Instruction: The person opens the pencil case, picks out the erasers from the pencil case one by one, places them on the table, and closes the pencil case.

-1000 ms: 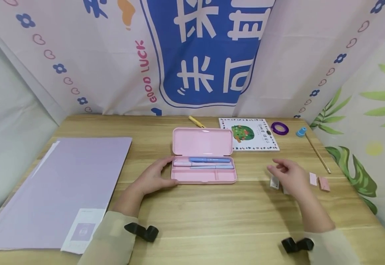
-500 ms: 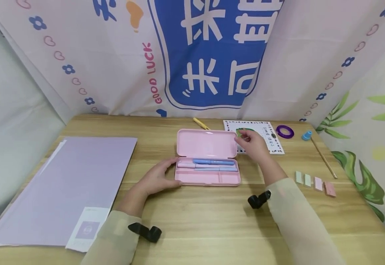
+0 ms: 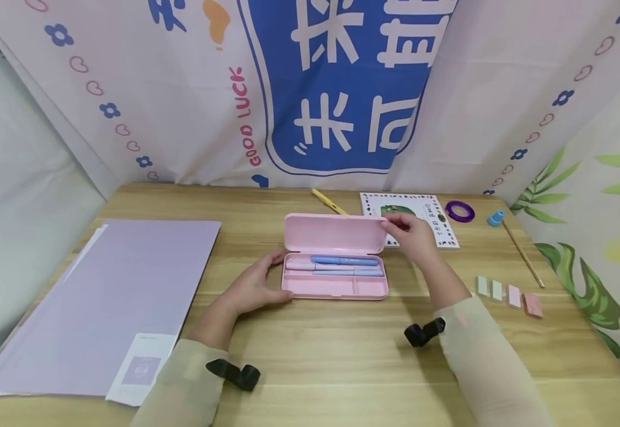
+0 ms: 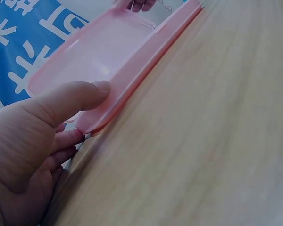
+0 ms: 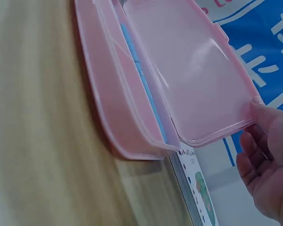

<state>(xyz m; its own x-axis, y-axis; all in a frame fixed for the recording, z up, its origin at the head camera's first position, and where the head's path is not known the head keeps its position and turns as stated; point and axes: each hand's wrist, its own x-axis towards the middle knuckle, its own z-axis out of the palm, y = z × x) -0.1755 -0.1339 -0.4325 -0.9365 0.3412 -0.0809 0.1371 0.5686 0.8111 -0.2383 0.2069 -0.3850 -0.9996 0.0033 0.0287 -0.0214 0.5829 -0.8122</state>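
Observation:
A pink pencil case [image 3: 317, 287] lies with its lid raised near the middle of the table; several blue and pink pens [image 3: 345, 261] fill its back compartment, while the front ones hold nothing. My left hand [image 3: 253, 284] holds the case's left end, thumb at the front wall and fingers round the back corner. In the left wrist view the thumb [image 4: 85, 96] rests against the pink wall. My right hand [image 3: 412, 238] pinches the upper right corner of the lid [image 5: 198, 70] between thumb and fingers. The lid stands tilted up, leaning slightly forward.
A purple folder [image 3: 123, 284] lies at left. Behind the case are a yellow pen [image 3: 328, 201] and a picture booklet [image 3: 438, 219]. A purple tape ring [image 3: 460, 212], blue cone-shaped piece [image 3: 496, 218], pencil [image 3: 523, 255] and several small blocks [image 3: 513, 296] lie at right.
My right hand has moved left from the small blocks to the lid's corner and has tilted the lid a little forward. My left hand stays on the case.

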